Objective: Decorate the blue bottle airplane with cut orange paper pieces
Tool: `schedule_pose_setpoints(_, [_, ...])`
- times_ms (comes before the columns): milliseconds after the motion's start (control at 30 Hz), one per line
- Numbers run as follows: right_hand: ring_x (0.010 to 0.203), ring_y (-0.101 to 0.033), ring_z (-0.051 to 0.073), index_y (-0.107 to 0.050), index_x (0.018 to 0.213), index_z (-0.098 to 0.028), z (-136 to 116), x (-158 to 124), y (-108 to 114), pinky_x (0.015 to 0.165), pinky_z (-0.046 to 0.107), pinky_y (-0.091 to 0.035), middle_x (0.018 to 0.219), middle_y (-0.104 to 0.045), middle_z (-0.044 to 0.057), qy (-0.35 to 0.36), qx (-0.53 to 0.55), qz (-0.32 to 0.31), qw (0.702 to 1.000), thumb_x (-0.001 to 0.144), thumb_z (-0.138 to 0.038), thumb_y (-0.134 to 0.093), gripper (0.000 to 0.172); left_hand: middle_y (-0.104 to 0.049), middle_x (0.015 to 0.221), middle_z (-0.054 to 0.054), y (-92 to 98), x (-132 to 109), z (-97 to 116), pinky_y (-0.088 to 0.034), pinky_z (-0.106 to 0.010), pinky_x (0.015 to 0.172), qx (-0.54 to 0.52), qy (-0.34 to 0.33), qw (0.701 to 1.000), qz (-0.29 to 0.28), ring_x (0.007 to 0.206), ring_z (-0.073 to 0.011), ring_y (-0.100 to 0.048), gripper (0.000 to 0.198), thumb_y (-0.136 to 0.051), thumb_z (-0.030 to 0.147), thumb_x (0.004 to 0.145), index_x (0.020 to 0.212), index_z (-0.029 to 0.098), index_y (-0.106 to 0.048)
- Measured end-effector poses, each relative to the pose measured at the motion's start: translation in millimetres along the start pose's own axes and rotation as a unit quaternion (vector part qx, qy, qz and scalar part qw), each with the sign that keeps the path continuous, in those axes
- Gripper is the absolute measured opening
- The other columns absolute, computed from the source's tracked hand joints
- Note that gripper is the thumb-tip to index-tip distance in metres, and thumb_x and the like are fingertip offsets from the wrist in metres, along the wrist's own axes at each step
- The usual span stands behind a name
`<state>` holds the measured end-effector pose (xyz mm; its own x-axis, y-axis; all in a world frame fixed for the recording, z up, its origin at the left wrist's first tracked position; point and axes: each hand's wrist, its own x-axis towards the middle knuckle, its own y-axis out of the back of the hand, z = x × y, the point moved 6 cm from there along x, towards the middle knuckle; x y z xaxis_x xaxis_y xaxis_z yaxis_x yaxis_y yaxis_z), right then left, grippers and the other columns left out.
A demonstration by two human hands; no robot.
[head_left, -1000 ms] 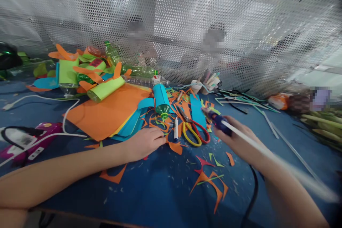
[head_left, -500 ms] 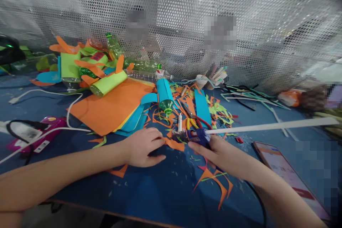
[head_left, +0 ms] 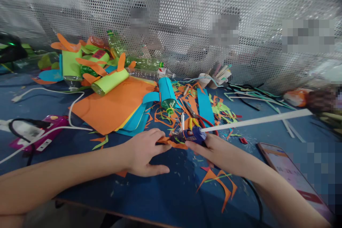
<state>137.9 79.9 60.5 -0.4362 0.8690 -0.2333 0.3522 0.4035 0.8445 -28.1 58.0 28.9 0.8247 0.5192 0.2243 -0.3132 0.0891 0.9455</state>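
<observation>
My right hand (head_left: 217, 149) is wrapped round a blue hot glue gun (head_left: 195, 134), and a long white glue stick (head_left: 262, 120) sticks out of its back to the right. The gun's nozzle points left, over an orange paper strip (head_left: 178, 144) on the table. My left hand (head_left: 146, 151) rests on the table with its fingertips at the left end of that strip, thumb spread away. Just behind the gun lie scissors (head_left: 192, 110) and a small white tube (head_left: 182, 121). A green bottle wrapped in blue paper (head_left: 167, 92) lies beyond my hands.
Orange and blue paper sheets (head_left: 112, 107) lie at the left, below paper-covered bottles (head_left: 110, 81). Paper scraps (head_left: 217, 181) are scattered about. A phone (head_left: 291, 174) lies at the right, a magenta power strip (head_left: 50, 133) at the left. Perforated metal mesh (head_left: 181, 14) closes the back.
The glue gun's nozzle has moved slightly left, closer to my left hand, over the orange strip. My left thumb has moved farther from the fingers. The view has shifted slightly.
</observation>
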Motion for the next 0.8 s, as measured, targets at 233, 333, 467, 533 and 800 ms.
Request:
schedule_pose_setpoints(233, [0.056,-0.055,0.014,-0.062,0.079,-0.019,-3.3,1.6,1.0,0.057,0.026,-0.045,0.065,-0.058,0.003,0.021,-0.026,0.017,0.999,0.089,-0.052,-0.036,0.043,-0.051,0.102,-0.014,1.9,-1.4,-1.3,-0.045,-0.042,0.078,-0.015,-0.001,0.999,0.032,0.093,-0.0263,-0.048,0.056,-0.043,0.059,0.083,0.120,0.019,-0.055])
schedule_pose_setpoints(333, [0.059,-0.057,0.016,-0.062,0.079,-0.020,-3.6,1.8,1.6,0.057,0.027,-0.044,0.068,-0.060,0.004,0.034,-0.034,0.011,0.999,0.090,-0.051,-0.035,0.042,-0.051,0.100,-0.014,1.6,-1.5,-1.0,-0.045,-0.041,0.075,-0.008,-0.001,1.000,0.029,0.091,-0.0259,-0.047,0.055,-0.043,0.058,0.083,0.120,0.019,-0.055])
schedule_pose_setpoints(467, [0.059,-0.058,0.016,-0.060,0.076,-0.021,-2.3,2.3,3.0,0.057,0.027,-0.043,0.067,-0.061,0.003,0.036,-0.045,0.001,0.998,0.090,-0.053,-0.035,0.043,-0.051,0.097,-0.015,0.1,-0.7,-1.4,-0.044,-0.040,0.074,0.005,0.001,1.000,0.004,0.090,-0.0259,-0.046,0.056,-0.042,0.058,0.083,0.120,0.018,-0.055])
schedule_pose_setpoints(533, [0.061,-0.059,0.016,-0.060,0.076,-0.021,-2.0,2.7,4.7,0.058,0.027,-0.044,0.068,-0.062,0.004,0.034,-0.046,0.011,0.998,0.090,-0.052,-0.034,0.043,-0.051,0.097,-0.015,-0.4,-0.4,-1.8,-0.044,-0.040,0.074,0.009,0.004,1.000,-0.006,0.090,-0.0261,-0.046,0.057,-0.042,0.058,0.083,0.120,0.017,-0.056])
schedule_pose_setpoints(800, [0.058,-0.058,0.015,-0.061,0.078,-0.019,0.1,1.8,1.3,0.053,0.026,-0.043,0.067,-0.062,0.004,0.036,-0.033,0.009,0.999,0.090,-0.054,-0.035,0.045,-0.051,0.098,-0.016,0.2,-0.3,-0.8,-0.045,-0.042,0.074,0.005,0.006,1.000,0.002,0.091,-0.0271,-0.046,0.057,-0.043,0.059,0.082,0.117,0.018,-0.059])
